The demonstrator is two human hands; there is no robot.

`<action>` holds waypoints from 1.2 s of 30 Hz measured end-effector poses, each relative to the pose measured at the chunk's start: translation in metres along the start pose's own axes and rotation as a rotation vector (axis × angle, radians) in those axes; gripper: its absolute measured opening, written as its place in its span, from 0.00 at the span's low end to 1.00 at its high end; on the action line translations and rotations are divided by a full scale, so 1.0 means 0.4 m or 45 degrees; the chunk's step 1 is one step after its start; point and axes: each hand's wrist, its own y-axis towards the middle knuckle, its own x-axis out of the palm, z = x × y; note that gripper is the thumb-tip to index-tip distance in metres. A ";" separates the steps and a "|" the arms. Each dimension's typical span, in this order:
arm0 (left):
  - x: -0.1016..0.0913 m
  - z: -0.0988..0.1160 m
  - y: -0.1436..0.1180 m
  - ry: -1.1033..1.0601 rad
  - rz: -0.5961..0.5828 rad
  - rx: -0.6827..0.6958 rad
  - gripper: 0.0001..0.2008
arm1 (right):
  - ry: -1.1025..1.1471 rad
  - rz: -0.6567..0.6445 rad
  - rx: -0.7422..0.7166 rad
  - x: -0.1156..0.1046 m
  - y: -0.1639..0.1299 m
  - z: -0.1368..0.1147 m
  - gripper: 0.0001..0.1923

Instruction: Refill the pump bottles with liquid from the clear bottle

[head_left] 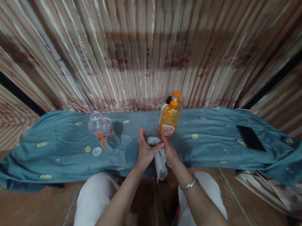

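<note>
A crumpled light grey cloth [161, 164] hangs between my two hands, near the front edge of the covered table. My left hand [145, 150] grips its upper part from the left, with the thumb across it and one finger pointing up. My right hand [170, 152] pinches the cloth from the other side. Just beyond the right hand stands an orange pump bottle [170, 117] with a white label; a second bottle with a black top is partly hidden behind it. To the left are a clear plastic bottle [104, 132], uncapped, and a white cap [97, 151] lying flat.
A blue-green patterned cloth [68, 147] covers the narrow table. Towards its right end lies a black phone [251, 138]. Pleated curtains [136, 47] hang right behind the table, and dark poles slope down at both sides. My knees are under the front edge.
</note>
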 end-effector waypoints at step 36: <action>-0.538 -0.237 0.043 0.705 0.284 -0.184 0.21 | -1.259 -0.030 -0.457 0.043 0.038 0.054 0.36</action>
